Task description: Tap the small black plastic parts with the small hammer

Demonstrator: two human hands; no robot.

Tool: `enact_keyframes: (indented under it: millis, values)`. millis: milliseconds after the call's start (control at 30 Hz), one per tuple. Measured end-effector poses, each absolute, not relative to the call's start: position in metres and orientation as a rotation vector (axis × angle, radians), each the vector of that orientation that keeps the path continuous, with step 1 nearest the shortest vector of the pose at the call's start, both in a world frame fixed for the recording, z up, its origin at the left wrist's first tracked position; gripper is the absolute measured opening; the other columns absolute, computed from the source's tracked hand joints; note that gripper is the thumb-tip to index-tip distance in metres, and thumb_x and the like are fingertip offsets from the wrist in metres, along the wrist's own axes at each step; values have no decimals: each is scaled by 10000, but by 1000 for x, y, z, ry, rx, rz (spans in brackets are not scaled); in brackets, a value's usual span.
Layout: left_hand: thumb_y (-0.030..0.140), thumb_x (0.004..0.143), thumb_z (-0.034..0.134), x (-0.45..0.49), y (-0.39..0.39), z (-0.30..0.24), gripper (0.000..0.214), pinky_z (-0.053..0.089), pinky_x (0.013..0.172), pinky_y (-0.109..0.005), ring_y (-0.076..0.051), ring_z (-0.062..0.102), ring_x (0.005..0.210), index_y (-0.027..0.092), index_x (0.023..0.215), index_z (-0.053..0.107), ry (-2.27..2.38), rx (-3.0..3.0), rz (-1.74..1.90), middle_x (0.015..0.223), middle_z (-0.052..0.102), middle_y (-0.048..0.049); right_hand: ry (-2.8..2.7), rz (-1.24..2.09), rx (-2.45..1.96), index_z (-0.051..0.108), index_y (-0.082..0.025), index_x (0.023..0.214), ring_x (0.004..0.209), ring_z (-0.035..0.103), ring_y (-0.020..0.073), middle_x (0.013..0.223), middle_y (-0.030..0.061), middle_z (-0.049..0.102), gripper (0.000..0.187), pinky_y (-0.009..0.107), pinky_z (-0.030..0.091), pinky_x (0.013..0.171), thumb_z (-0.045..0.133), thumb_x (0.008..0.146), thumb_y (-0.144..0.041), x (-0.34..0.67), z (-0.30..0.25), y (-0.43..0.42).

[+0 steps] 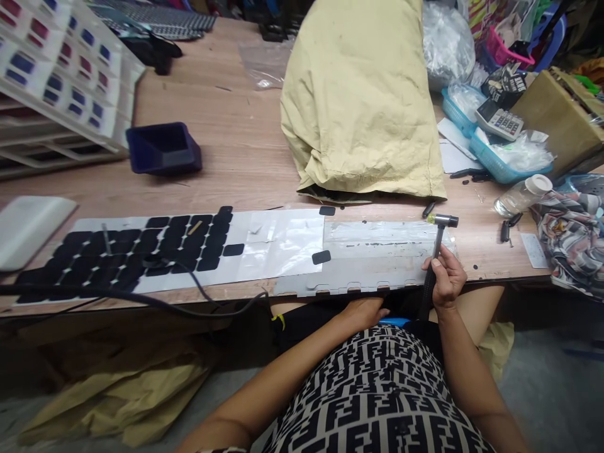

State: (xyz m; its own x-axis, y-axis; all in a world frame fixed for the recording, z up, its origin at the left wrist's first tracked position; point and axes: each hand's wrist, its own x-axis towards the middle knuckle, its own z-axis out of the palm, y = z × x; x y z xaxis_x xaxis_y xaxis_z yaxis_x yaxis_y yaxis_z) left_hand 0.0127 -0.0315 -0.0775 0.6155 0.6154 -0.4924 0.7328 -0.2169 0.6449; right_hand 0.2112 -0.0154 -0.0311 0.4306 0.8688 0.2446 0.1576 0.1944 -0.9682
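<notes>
Right hand grips the hammer by its handle, head up over the right end of the grey board on the desk; left hand is at the lap, can't tell if it's holding anything. I'd keep the grip firm, head square, left fingers clear of the swing.

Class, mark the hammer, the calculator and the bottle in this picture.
Hammer (438, 240): head view, on its shaft.
Calculator (506, 123): head view, on its keys.
Bottle (518, 197): head view, on its clear body.
</notes>
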Motion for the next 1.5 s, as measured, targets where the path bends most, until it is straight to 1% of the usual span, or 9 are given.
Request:
enact_keyframes:
  millis: [100,200,333,467,633,767,967,1133,1500]
  values:
    - [400,928,595,9,-22,-38,425,519,887,-355,-292,691,1074,206,1301,657,795,1917,-156,1180,734,-116,-1005,595,-1257,718,-170,1226,592,596,160,634,-4,649,422,315,478,609,620,844,-320,209,-34,-16]
    - [392,935,601,10,5,3,308,494,770,-276,-200,702,875,207,1146,729,521,1839,34,1020,766,-48,-956,526,-1229,713,-164,1233,593,592,157,635,-4,648,425,315,476,622,610,849,-314,207,-36,-15]
    - [338,941,578,38,65,22,241,465,737,-270,-172,654,808,172,1016,736,807,1894,400,910,740,-32,-935,496,-1216,704,-157,1248,588,590,155,636,-7,647,436,320,485,632,612,852,-314,205,-39,-13]
    - [367,898,652,92,119,5,264,468,796,-307,-211,637,906,176,1072,705,1364,1974,615,971,700,-67,-966,521,-1226,699,-165,1254,611,608,160,654,-7,659,425,332,503,658,620,866,-318,206,-41,-13]
    - [430,887,660,135,142,-11,227,473,826,-333,-254,614,1064,236,998,705,1560,2008,551,1124,646,-76,-990,529,-1273,697,-158,1245,602,603,156,650,-9,656,425,313,492,622,620,865,-334,208,-40,-14]
    - [298,859,663,115,138,-11,111,465,777,-323,-227,618,989,240,946,700,1519,2002,556,1069,654,-47,-1000,541,-1290,696,-156,1244,588,599,152,645,-11,663,429,303,485,602,624,861,-337,209,-39,-14]
    - [191,749,712,38,117,-19,165,479,790,-331,-206,602,890,199,914,705,1341,1980,660,928,651,-28,-1085,591,-1342,702,-170,1240,591,601,153,639,-19,661,406,315,495,631,628,870,-322,212,-40,-12]
    - [207,753,716,14,106,-35,151,481,868,-350,-213,589,946,202,904,713,1263,1981,777,918,642,-27,-1284,630,-1420,703,-164,1250,609,603,149,644,-28,661,407,319,516,670,635,868,-287,213,-34,-10]
    - [224,784,732,20,108,-36,147,457,861,-343,-208,581,932,197,927,714,1267,1992,800,915,652,-24,-1565,658,-1508,698,-122,1255,539,509,118,624,-38,608,413,280,452,571,589,884,-269,203,-13,-7]
